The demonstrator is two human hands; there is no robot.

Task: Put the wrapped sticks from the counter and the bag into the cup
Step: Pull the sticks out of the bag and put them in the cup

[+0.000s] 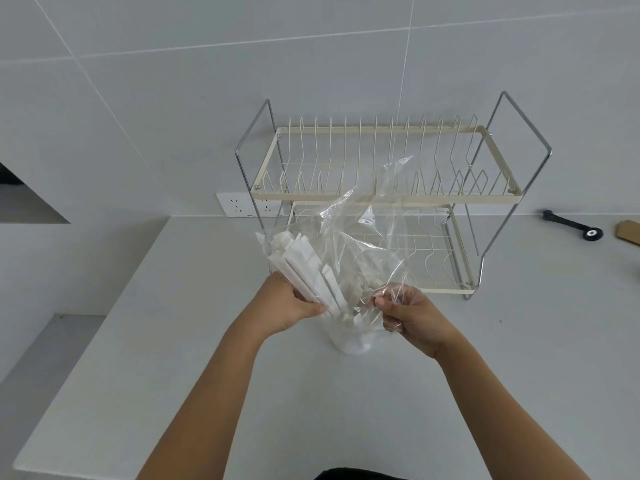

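Gripping a bundle of wrapped sticks (304, 268), the left hand (294, 306) has its fingers curled round their lower ends, thumb pressed against them. The sticks fan up and to the left, above a clear cup (348, 341) on the counter (173, 341). The right hand (408, 317) pinches the clear bag (367, 223) (crumpled, rising in front of the rack (384, 195)) between thumb and curled fingers. More sticks stand in the cup below both hands.
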